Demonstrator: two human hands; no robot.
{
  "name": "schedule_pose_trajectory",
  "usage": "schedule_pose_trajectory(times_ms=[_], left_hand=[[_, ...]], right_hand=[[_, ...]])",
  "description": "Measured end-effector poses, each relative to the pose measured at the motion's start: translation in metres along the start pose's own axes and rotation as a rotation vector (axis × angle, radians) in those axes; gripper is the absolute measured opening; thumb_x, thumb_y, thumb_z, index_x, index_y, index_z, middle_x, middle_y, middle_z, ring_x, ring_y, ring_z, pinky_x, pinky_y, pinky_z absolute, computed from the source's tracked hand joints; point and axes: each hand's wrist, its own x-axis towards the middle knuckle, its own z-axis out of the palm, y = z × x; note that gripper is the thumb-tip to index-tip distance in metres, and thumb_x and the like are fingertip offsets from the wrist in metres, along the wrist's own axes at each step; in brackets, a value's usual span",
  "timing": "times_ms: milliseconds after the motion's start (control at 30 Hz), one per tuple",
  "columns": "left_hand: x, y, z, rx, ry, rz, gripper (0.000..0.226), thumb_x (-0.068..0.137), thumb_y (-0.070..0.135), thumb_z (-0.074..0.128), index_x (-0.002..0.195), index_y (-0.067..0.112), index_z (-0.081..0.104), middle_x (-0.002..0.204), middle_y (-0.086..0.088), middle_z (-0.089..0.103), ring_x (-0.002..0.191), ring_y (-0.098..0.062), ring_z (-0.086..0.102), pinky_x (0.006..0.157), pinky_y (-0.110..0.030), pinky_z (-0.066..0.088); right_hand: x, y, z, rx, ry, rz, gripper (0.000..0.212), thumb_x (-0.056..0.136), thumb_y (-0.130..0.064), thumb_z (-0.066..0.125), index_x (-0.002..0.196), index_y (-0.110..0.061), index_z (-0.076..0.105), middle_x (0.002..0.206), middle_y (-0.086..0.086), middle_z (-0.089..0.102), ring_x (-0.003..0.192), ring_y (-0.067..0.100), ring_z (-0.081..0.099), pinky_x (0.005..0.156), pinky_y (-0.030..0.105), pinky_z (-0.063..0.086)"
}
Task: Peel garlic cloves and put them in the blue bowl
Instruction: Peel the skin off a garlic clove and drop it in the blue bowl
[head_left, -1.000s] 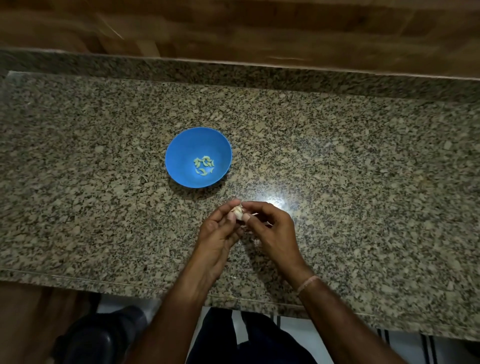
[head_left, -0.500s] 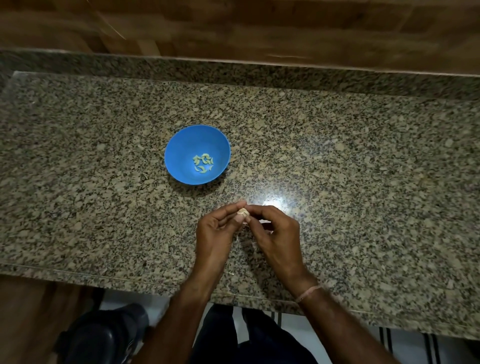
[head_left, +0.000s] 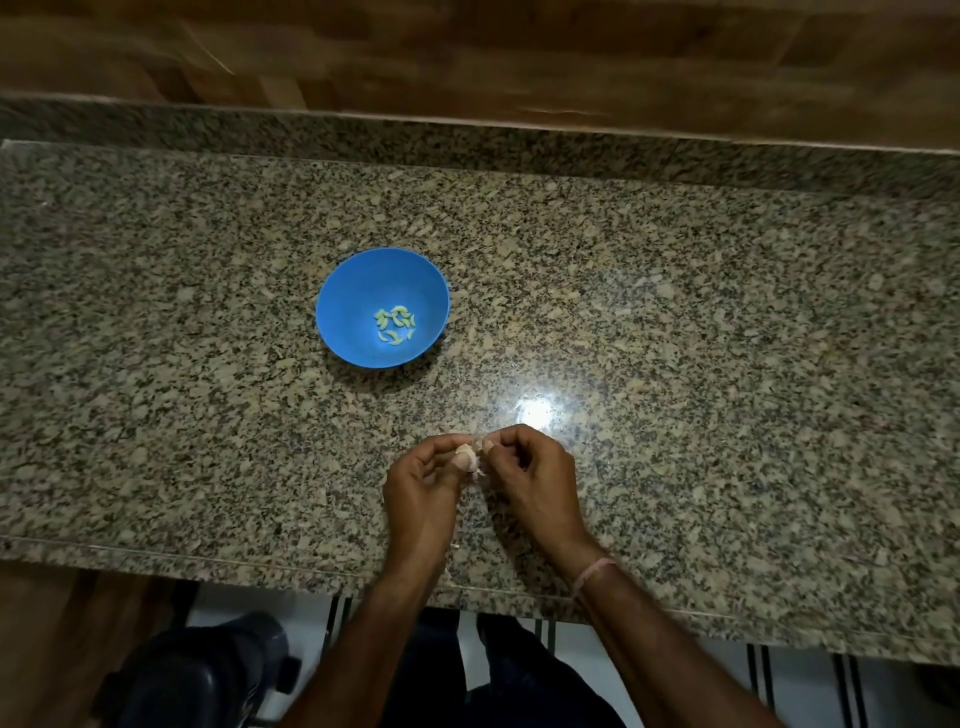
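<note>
A pale, papery-skinned garlic clove (head_left: 466, 456) is held over the speckled granite surface (head_left: 727, 364), near the middle of its front edge. The clove is pinched between the fingertips of the left hand (head_left: 423, 488) and the right hand (head_left: 530, 478); both grips are closed on it. The round blue plastic bowl (head_left: 337, 291) is set left of the surface's centre, apart from the hands. Several pale peeled cloves (head_left: 395, 325) are contained in it.

My head camera is looking steeply down across the bench (head_left: 675, 322) from its near edge toward the far edge, my left hand (head_left: 423, 491) and right hand (head_left: 532, 480) close beneath.
</note>
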Motion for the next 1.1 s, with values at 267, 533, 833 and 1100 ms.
schedule_pose_trajectory(times_ms=[267, 533, 833, 1100], left_hand=[[0.051, -0.002, -0.009, 0.681, -0.051, 0.39, 0.026, 0.095, 0.007, 0.071, 0.12, 0.012, 0.074, 0.112, -0.005, 0.073, 0.098, -0.019, 0.069, 0.087, -0.032, 0.058], [0.024, -0.022, -0.03, 0.856, -0.005, 0.535, 0.033, 0.086, 0.024, 0.079, 0.112, 0.024, 0.058, 0.109, 0.003, 0.056, 0.102, -0.021, 0.052, 0.077, -0.039, 0.049], [0.013, -0.045, -0.042, 0.768, -0.128, 0.422, 0.018, 0.091, 0.032, 0.074, 0.1, 0.031, 0.058, 0.093, 0.015, 0.051, 0.087, -0.011, 0.05, 0.063, -0.03, 0.037], [0.018, -0.045, -0.045, 0.761, -0.166, 0.392, 0.016, 0.092, 0.035, 0.073, 0.097, 0.035, 0.057, 0.093, 0.015, 0.049, 0.088, -0.009, 0.047, 0.062, -0.031, 0.038]], right_hand=[[0.007, 0.012, 0.001, -0.19, 0.002, 0.026, 0.01, 0.089, -0.011, 0.078, 0.081, -0.017, 0.076, 0.075, -0.005, 0.075, 0.072, 0.011, 0.072, 0.07, 0.037, 0.063], [-0.01, 0.015, 0.011, -0.309, 0.023, 0.04, 0.014, 0.085, -0.008, 0.08, 0.077, -0.018, 0.075, 0.074, -0.008, 0.074, 0.071, 0.004, 0.071, 0.07, 0.025, 0.059], [-0.029, 0.027, 0.034, -0.63, 0.16, -0.155, 0.023, 0.085, -0.003, 0.073, 0.075, -0.019, 0.058, 0.076, -0.006, 0.057, 0.074, 0.014, 0.052, 0.064, 0.031, 0.042], [-0.042, 0.031, 0.04, -0.437, 0.246, -0.138, 0.027, 0.088, 0.0, 0.071, 0.076, -0.021, 0.057, 0.079, -0.011, 0.056, 0.082, 0.018, 0.056, 0.071, 0.032, 0.045]])
